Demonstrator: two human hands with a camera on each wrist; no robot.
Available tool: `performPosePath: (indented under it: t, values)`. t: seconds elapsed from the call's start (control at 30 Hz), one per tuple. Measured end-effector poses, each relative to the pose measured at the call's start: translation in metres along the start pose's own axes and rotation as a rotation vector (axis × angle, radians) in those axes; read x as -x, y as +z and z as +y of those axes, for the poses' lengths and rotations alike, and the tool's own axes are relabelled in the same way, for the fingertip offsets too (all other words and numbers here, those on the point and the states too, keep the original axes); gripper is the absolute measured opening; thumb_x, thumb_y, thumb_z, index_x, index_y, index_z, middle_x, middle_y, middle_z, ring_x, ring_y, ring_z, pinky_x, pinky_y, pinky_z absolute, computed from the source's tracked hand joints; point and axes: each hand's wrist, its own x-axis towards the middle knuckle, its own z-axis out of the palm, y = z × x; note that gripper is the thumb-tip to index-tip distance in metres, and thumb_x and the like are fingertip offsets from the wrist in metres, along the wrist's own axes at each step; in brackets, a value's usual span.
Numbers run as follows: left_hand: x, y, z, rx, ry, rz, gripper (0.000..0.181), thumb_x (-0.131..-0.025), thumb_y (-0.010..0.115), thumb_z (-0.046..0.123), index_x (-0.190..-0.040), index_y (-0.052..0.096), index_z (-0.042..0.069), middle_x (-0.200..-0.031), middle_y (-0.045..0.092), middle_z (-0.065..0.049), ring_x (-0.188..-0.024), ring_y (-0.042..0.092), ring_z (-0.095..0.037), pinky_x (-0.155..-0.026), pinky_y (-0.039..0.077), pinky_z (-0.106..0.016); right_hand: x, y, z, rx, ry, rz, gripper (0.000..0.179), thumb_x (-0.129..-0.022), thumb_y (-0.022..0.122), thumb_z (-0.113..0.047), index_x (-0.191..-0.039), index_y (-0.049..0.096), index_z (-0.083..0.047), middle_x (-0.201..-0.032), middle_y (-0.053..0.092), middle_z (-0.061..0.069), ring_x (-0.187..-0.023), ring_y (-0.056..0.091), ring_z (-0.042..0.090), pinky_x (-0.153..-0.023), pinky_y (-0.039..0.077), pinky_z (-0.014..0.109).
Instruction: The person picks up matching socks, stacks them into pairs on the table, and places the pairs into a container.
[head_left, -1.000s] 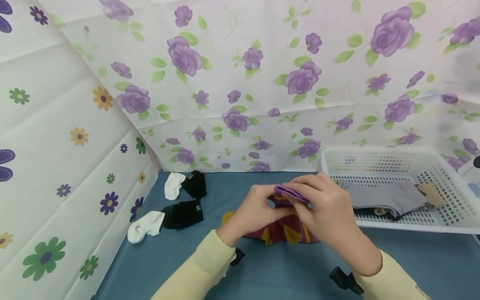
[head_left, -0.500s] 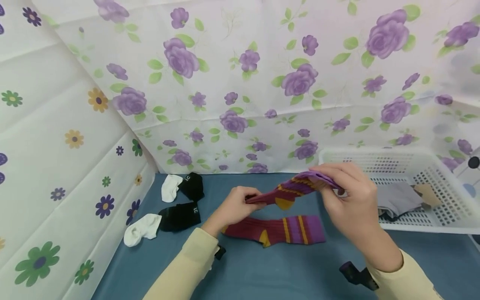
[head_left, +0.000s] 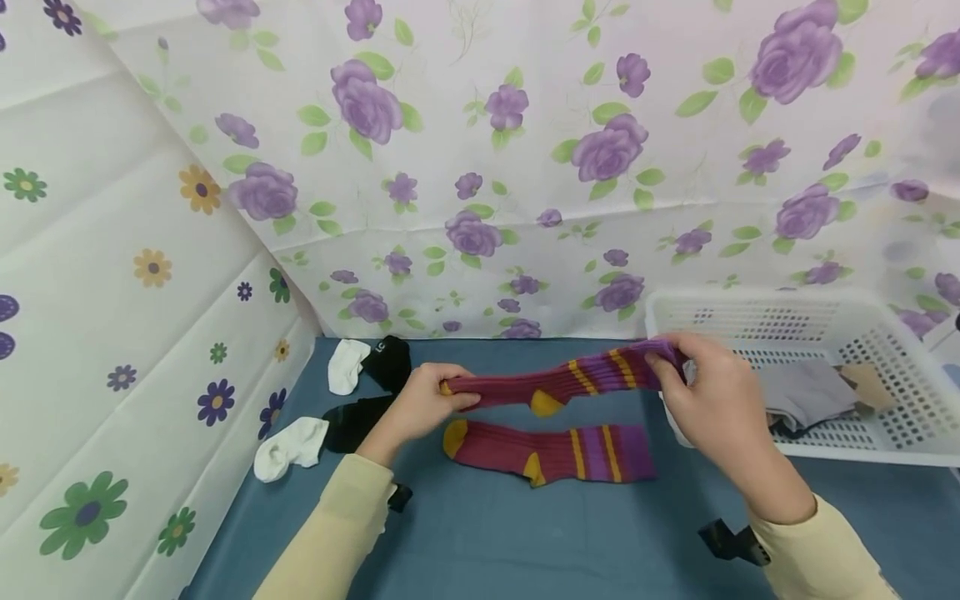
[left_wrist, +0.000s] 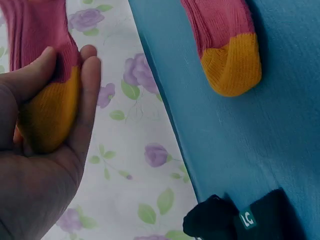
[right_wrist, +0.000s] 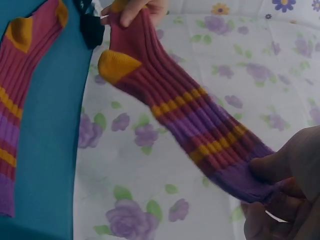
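So, one sock [head_left: 551, 454] lies flat on the table [head_left: 555, 542]; its mate [head_left: 517, 390], pinched at either end by the left hand [head_left: 427, 398] and right hand [head_left: 712, 396], stretches mid-air, not yet down; clothes [head_left: 806, 387] remain in the basket [head_left: 840, 457], how many I can't quite tell

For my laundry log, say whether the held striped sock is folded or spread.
Spread: the held striped sock extends lengthwise between the left grip, at its yellow toe, and the right grip, at its purple cuff.

The head view is bright and evenly lit, with soft, faint shadows on the table [head_left: 540, 542]. Both wrist views look dimmer, the right hand [right_wrist: 302, 167] darkly shaded.
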Motion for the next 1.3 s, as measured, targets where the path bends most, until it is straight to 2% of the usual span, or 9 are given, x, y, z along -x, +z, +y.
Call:
performPosePath:
  t: [0.13, 0.3, 0.5, 0.63, 0.73, 0.8, 1.0, 1.13, 1.3]
  values:
    - [0.005, -0.005, -0.001, 0.014, 0.004, 0.121, 0.017, -0.077, 0.075, 0.034, -0.091, 0.071, 0.024, -0.085, 0.068, 0.002, -0.07, 0.064, -0.015, -0.062, 0.055, -0.031, 0.003, 0.004, 0.006, -0.008, 0.043, -0.068, 0.017, -0.091, 0.061, -0.028, -0.103, 0.066, -0.016, -0.085, 0.069, 0.006, -0.04, 0.04, 0.008, -0.041, 0.032, 0.025]
    - [0.008, -0.013, 0.0, 0.168, 0.066, 0.233, 0.023, -0.079, 0.074, 0.032, -0.094, 0.069, 0.015, -0.088, 0.068, -0.005, -0.072, 0.067, -0.02, -0.066, 0.057, -0.037, 0.002, 0.006, 0.011, -0.038, 0.069, -0.074, 0.016, -0.091, 0.061, -0.023, -0.103, 0.066, -0.014, -0.089, 0.07, 0.01, -0.048, 0.05, 0.009, -0.044, 0.038, 0.025]
    - [0.008, -0.016, 0.004, 0.338, 0.079, 0.279, 0.026, -0.082, 0.073, 0.02, -0.103, 0.064, 0.009, -0.1, 0.067, -0.013, -0.08, 0.07, -0.024, -0.068, 0.057, -0.038, 0.005, 0.007, 0.015, -0.054, 0.093, -0.059, 0.016, -0.092, 0.06, -0.024, -0.105, 0.065, -0.016, -0.093, 0.069, 0.009, -0.055, 0.053, 0.012, -0.044, 0.039, 0.024]
    - [0.015, -0.017, 0.007, 0.4, 0.104, 0.272, 0.039, -0.084, 0.069, 0.009, -0.112, 0.042, 0.004, -0.114, 0.062, -0.015, -0.08, 0.069, -0.031, -0.064, 0.056, -0.045, 0.013, 0.013, 0.017, -0.064, 0.104, -0.068, 0.017, -0.095, 0.055, -0.023, -0.108, 0.063, -0.015, -0.097, 0.068, 0.009, -0.056, 0.055, 0.013, -0.042, 0.039, 0.024]
    - [0.023, -0.019, 0.014, 0.389, 0.149, 0.256, 0.04, -0.086, 0.063, -0.002, -0.106, 0.028, 0.0, -0.123, 0.055, -0.02, -0.082, 0.067, -0.039, -0.064, 0.057, -0.041, 0.021, 0.022, 0.017, -0.088, 0.116, -0.077, 0.017, -0.097, 0.051, -0.023, -0.109, 0.061, -0.018, -0.098, 0.067, 0.007, -0.054, 0.05, 0.013, -0.042, 0.037, 0.024]
    - [0.029, -0.019, 0.017, 0.343, 0.178, 0.256, 0.037, -0.086, 0.06, -0.007, -0.101, 0.027, -0.004, -0.125, 0.053, -0.021, -0.088, 0.065, -0.04, -0.066, 0.057, -0.037, 0.027, 0.027, 0.018, -0.118, 0.122, -0.091, 0.015, -0.096, 0.052, -0.021, -0.109, 0.061, -0.019, -0.099, 0.067, 0.006, -0.063, 0.055, 0.014, -0.044, 0.038, 0.024]
    - [0.041, -0.016, 0.015, 0.199, 0.24, 0.303, 0.018, -0.086, 0.058, -0.01, -0.079, 0.041, -0.009, -0.106, 0.061, -0.022, -0.083, 0.06, -0.035, -0.061, 0.05, -0.025, 0.043, 0.041, 0.021, -0.22, 0.148, -0.136, 0.013, -0.094, 0.057, -0.022, -0.104, 0.065, -0.023, -0.098, 0.069, 0.001, -0.087, 0.064, 0.013, -0.058, 0.052, 0.024]
    - [0.046, -0.016, 0.015, 0.141, 0.197, 0.29, 0.01, -0.088, 0.056, -0.007, -0.08, 0.063, -0.006, -0.094, 0.064, -0.022, -0.076, 0.059, -0.038, -0.062, 0.052, -0.027, 0.043, 0.044, 0.022, -0.212, 0.142, -0.11, 0.012, -0.092, 0.06, -0.027, -0.102, 0.066, -0.025, -0.095, 0.07, -0.001, -0.087, 0.065, 0.012, -0.061, 0.053, 0.025]
    - [0.051, -0.016, 0.012, 0.118, 0.076, 0.254, 0.014, -0.088, 0.063, 0.003, -0.098, 0.07, 0.0, -0.102, 0.069, -0.016, -0.078, 0.064, -0.034, -0.059, 0.052, -0.026, 0.046, 0.041, 0.023, -0.171, 0.138, -0.091, 0.013, -0.092, 0.06, -0.026, -0.103, 0.066, -0.022, -0.089, 0.069, -0.001, -0.079, 0.063, 0.01, -0.057, 0.051, 0.023]
